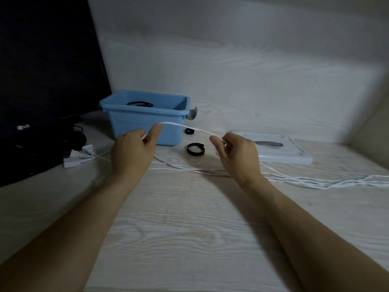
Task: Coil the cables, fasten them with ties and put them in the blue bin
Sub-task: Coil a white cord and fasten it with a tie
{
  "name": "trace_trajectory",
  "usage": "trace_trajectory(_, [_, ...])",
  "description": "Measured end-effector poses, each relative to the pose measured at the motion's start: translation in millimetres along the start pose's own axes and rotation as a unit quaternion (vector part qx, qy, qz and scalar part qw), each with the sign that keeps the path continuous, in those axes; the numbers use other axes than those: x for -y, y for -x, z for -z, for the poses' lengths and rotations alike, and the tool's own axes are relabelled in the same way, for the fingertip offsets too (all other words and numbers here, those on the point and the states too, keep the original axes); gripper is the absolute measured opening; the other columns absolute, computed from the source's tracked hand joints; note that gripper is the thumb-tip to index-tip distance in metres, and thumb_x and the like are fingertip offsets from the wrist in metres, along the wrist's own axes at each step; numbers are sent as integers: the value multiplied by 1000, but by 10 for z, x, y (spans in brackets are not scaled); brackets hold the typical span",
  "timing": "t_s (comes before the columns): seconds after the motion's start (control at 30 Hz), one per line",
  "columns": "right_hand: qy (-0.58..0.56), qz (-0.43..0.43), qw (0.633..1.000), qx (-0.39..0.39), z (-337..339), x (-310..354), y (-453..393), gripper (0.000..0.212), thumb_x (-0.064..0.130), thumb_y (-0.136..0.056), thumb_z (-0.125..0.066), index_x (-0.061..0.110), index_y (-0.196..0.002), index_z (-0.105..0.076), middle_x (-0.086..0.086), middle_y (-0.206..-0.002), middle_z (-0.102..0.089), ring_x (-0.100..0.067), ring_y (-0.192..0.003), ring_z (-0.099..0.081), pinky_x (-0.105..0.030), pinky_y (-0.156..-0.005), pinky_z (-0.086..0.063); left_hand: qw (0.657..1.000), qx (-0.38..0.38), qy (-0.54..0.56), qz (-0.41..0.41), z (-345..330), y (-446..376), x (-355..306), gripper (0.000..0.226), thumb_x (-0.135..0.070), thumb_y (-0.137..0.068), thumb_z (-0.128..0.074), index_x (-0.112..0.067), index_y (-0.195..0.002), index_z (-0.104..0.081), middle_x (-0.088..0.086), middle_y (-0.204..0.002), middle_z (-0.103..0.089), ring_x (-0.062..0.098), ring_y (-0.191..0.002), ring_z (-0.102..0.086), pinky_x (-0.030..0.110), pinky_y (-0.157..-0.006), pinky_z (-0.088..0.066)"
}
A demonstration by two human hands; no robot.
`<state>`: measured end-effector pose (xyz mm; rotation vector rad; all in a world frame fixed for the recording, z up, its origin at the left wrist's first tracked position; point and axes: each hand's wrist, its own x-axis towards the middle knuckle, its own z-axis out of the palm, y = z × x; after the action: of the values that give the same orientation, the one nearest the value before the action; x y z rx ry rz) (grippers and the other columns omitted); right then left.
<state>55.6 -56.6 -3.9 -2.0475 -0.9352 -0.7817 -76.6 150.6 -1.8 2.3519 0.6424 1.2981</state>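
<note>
A thin white cable (185, 126) arches between my two hands above the desk. My left hand (134, 150) pinches it in front of the blue bin (145, 121). My right hand (235, 154) pinches it about a hand's width to the right. More of the white cable (315, 180) trails in loose strands across the desk toward the right edge. A coiled black cable (140, 104) lies inside the bin. A black tie loop (195, 149) lies on the desk between my hands, and a smaller black tie (188, 131) sits beside the bin.
A dark monitor (46, 66) stands at the left, with black cables (77, 138) and white plugs (77, 157) at its foot. The bin's white lid (282, 152) lies flat at the right. A pale wall closes the back.
</note>
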Motion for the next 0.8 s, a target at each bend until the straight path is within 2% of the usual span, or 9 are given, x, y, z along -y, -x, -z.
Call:
trace_trajectory(0.07, [16, -32, 999, -16, -11, -19, -1, 50, 46, -97, -56, 28, -57, -33, 9, -47, -34, -13, -44, -35, -29, -51, -26, 998, 27, -42, 39, 30, -32, 27, 68, -67, -89, -47, -11, -51, -39, 3, -48, -41, 31, -54, -45, 33, -52, -27])
trace_trajectory(0.13, [6, -75, 997, -32, -17, -61, -6, 51, 49, -99, -51, 20, -57, -45, 3, -51, -51, -18, -48, -47, -33, -51, -33, 995, 70, -58, 49, 28, -61, 24, 67, -69, -85, -51, -10, -53, -45, 3, -51, -46, 30, -57, -48, 32, -53, -31])
trace_trajectory(0.2, [-45, -144, 987, -59, 10, -137, -35, 55, 51, -99, -48, 9, -64, -56, -3, -62, -65, -24, -60, -59, -37, -57, -44, 993, 103, -54, 25, 16, -77, -8, 60, -66, -87, -52, -12, -60, -50, 0, -56, -49, 26, -60, -48, 32, -55, -31])
trace_trajectory(0.33, [-113, -195, 967, -122, 108, -240, -87, 61, 51, -102, -42, 4, -66, -56, -5, -59, -58, -25, -60, -55, -40, -59, -41, 987, 143, -38, -57, -52, -60, -35, 40, -51, -94, -54, -15, -77, -57, -4, -69, -57, 22, -69, -54, 33, -61, -38])
trace_trajectory(0.5, [-126, -206, 963, -116, 134, -303, -57, 57, 45, -105, -39, 5, -72, -63, 1, -60, -58, -18, -59, -54, -33, -55, -36, 984, 101, 142, 21, -138, -52, -179, 47, -42, -97, -55, -6, -66, -58, 4, -55, -58, 25, -51, -57, 34, -50, -49])
trace_trajectory(0.57, [-123, -183, 972, -85, 66, -304, -25, 37, 38, -104, -43, 11, -93, -66, 5, -72, -59, -13, -63, -54, -29, -57, -36, 950, 110, 266, 120, -136, -150, -388, 47, -39, -101, -49, -11, -62, -51, -5, -44, -47, 17, -36, -46, 25, -37, -39])
trace_trajectory(0.63, [-161, -162, 971, -65, -2, -267, -19, 25, 30, -104, -46, 16, -121, -58, 4, -89, -61, -11, -70, -56, -22, -63, -40, 877, 156, 400, 217, -167, -242, -636, 46, -37, -104, -42, -17, -63, -43, -7, -42, -32, 9, -31, -27, 16, -35, -22])
trace_trajectory(0.7, [-178, -111, 977, -47, -81, -216, 6, 24, 24, -102, -48, 15, -120, -59, 1, -89, -63, -14, -69, -55, -27, -66, -45, 776, 195, 520, 299, -181, -274, -830, 41, -37, -103, -38, -17, -68, -47, -7, -45, -27, 7, -33, -20, 15, -37, -15])
trace_trajectory(0.8, [-163, -50, 985, -27, -120, -142, 31, 17, 15, -97, -55, 12, -109, -67, -2, -88, -64, -14, -68, -55, -30, -67, -49, 682, 182, 623, 337, -252, -309, -968, 38, -29, -98, -33, -9, -78, -58, -6, -49, -29, 9, -39, -21, 21, -40, -17])
